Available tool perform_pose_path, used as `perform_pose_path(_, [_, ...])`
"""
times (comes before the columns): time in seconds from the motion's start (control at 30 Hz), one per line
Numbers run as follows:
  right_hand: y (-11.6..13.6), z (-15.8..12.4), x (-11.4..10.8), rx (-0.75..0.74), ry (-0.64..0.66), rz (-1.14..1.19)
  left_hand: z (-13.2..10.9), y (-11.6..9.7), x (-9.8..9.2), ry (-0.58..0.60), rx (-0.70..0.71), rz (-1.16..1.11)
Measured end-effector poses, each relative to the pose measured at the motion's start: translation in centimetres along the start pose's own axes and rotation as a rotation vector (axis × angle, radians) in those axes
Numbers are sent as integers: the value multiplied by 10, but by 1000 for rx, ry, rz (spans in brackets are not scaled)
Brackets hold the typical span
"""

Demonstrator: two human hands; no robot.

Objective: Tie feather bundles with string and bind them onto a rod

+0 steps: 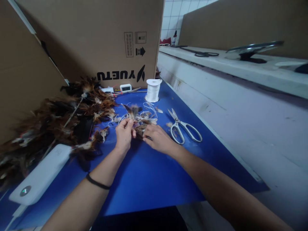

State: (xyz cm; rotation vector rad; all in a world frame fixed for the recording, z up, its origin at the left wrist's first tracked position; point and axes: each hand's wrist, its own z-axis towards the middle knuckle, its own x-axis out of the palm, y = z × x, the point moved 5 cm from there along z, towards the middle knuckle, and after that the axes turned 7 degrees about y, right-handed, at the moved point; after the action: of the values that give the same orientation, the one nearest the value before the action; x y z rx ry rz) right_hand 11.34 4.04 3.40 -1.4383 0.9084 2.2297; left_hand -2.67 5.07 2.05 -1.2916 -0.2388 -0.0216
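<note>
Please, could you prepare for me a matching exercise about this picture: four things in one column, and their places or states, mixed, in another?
Column 1
1. Left hand
2. Scissors
3. White spool
4. Black band

Column 2
A. Standing near the cardboard box
B. Around the left forearm
C. Pinching a feather bunch
D. Blades parted, on the blue table

Pairs: 1-C, 2-D, 3-A, 4-B

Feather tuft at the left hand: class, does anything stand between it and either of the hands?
Nothing visible blocks the left hand, which pinches the feather tuft. Toward the right hand, brown feathers show between the hands; whether they belong to the tuft is unclear.
</note>
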Motion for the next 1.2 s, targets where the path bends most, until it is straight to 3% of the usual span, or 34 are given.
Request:
perform_pose_path(0.2, [-12, 0, -18, 80, -101, 244, 0, 3, 4, 54, -49, 14])
perform_pose_path(0.5, [-25, -1, -39, 203, -226, 416, -7, 13, 18, 299, -204, 12])
perform_pose_path(0.8, [-36, -3, -34, 285, -178, 676, -10, 20, 22, 344, -360, -182])
perform_pose_path(1.2, [-35, -3, -29, 353, -143, 699, -13, 17, 27, 391, -374, -111])
